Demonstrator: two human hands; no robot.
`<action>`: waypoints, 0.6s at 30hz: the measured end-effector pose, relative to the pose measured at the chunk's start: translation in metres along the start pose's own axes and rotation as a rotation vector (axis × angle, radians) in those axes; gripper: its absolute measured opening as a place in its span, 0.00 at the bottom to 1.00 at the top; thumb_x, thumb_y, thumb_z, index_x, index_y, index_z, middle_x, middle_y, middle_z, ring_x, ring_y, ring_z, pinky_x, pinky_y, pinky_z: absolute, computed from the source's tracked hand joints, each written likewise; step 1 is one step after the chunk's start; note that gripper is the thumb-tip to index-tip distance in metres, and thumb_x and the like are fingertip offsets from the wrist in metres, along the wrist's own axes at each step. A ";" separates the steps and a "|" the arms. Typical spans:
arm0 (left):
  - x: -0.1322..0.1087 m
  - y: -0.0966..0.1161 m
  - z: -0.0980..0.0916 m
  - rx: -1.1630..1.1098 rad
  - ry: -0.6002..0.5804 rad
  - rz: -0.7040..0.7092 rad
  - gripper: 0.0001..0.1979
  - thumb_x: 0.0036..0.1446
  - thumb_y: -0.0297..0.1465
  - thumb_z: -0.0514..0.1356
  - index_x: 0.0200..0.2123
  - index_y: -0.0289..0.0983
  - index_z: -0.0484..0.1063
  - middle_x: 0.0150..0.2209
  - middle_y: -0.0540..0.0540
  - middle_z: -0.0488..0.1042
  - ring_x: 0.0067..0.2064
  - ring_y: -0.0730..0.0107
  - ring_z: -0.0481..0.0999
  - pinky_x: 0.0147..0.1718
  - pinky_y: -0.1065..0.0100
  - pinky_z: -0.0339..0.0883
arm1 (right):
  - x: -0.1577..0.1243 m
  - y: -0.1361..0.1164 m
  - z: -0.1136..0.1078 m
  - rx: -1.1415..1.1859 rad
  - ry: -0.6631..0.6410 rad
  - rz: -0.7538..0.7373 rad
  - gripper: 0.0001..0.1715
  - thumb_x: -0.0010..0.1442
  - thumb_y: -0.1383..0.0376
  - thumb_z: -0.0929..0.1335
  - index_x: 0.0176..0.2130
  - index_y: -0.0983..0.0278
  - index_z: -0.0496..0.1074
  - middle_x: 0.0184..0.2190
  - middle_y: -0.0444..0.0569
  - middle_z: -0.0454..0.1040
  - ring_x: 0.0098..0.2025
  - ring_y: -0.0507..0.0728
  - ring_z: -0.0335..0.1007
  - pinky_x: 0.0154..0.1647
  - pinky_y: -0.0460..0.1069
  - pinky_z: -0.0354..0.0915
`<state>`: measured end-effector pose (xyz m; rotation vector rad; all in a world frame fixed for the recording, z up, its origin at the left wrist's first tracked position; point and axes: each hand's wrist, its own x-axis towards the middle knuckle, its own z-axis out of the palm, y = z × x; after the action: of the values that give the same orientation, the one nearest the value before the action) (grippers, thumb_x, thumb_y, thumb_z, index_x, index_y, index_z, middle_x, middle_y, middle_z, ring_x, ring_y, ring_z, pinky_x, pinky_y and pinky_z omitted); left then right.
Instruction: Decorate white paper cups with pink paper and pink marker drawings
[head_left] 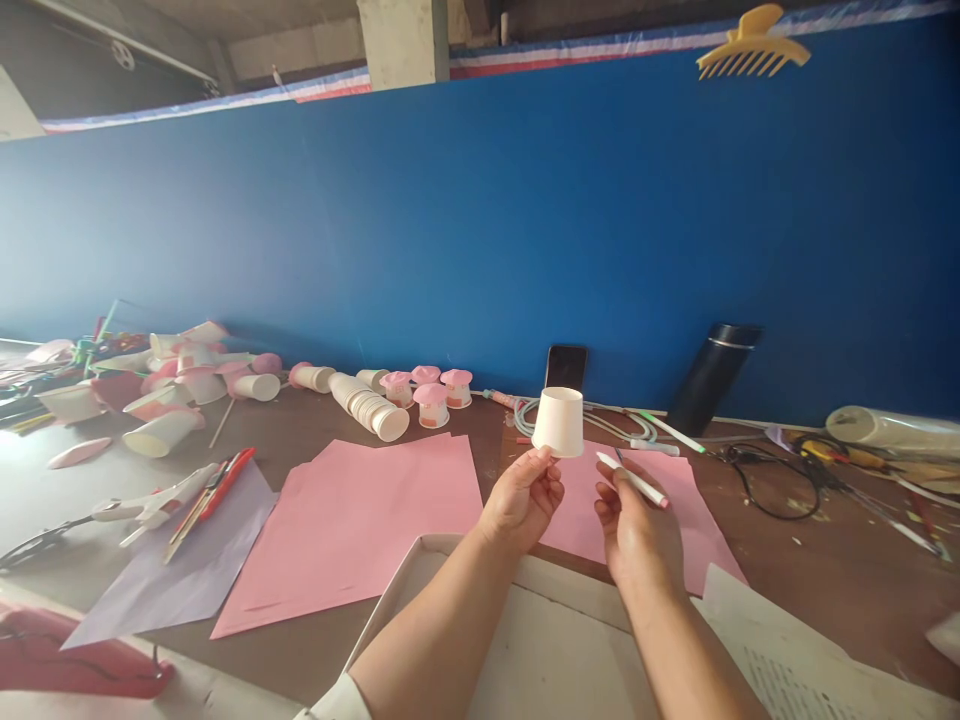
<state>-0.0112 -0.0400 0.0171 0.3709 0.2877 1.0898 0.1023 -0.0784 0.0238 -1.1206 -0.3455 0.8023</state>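
My left hand (pixel 525 495) pinches a white paper cup (pixel 559 421) by its rim, holding it upside down above the table. My right hand (pixel 636 520) is closed round a white pen with a pink tip (pixel 634 479), just right of the cup and not touching it. Both hands hover over a pink paper sheet (pixel 675 500) and the far edge of a shallow white cardboard box lid (pixel 450 560).
Another pink sheet (pixel 360 520) and a lilac sheet (pixel 187 570) with scissors and a glue gun (pixel 150 508) lie left. Along the blue wall stand stacked cups (pixel 371 405), small pink-roofed cup houses (pixel 431 395), a phone (pixel 565 367) and a black flask (pixel 709 378). Cables and tools lie right.
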 end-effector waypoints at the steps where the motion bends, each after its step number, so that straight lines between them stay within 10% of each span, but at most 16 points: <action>1: 0.001 -0.001 -0.002 0.022 0.013 0.017 0.11 0.48 0.29 0.67 0.33 0.33 0.70 0.32 0.49 0.69 0.30 0.83 0.68 0.29 0.79 0.63 | 0.001 -0.002 -0.002 -0.019 0.032 -0.086 0.26 0.49 0.58 0.72 0.47 0.63 0.69 0.36 0.50 0.77 0.24 0.48 0.68 0.20 0.43 0.64; 8: 0.009 -0.005 -0.009 0.121 0.116 0.117 0.11 0.47 0.28 0.67 0.28 0.33 0.66 0.26 0.51 0.66 0.29 0.82 0.67 0.29 0.78 0.62 | -0.014 -0.016 -0.007 -0.263 -0.062 -0.523 0.26 0.59 0.49 0.65 0.50 0.62 0.70 0.32 0.46 0.73 0.21 0.46 0.63 0.25 0.45 0.65; 18: 0.008 -0.008 -0.006 0.052 0.116 0.115 0.07 0.48 0.24 0.65 0.29 0.31 0.69 0.29 0.48 0.69 0.30 0.81 0.70 0.34 0.77 0.67 | -0.021 -0.008 -0.006 -0.487 -0.167 -0.632 0.17 0.54 0.55 0.71 0.40 0.63 0.72 0.27 0.45 0.74 0.25 0.52 0.71 0.26 0.47 0.68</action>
<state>-0.0036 -0.0354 0.0082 0.3749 0.4028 1.2204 0.0949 -0.0996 0.0311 -1.2897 -1.0179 0.2453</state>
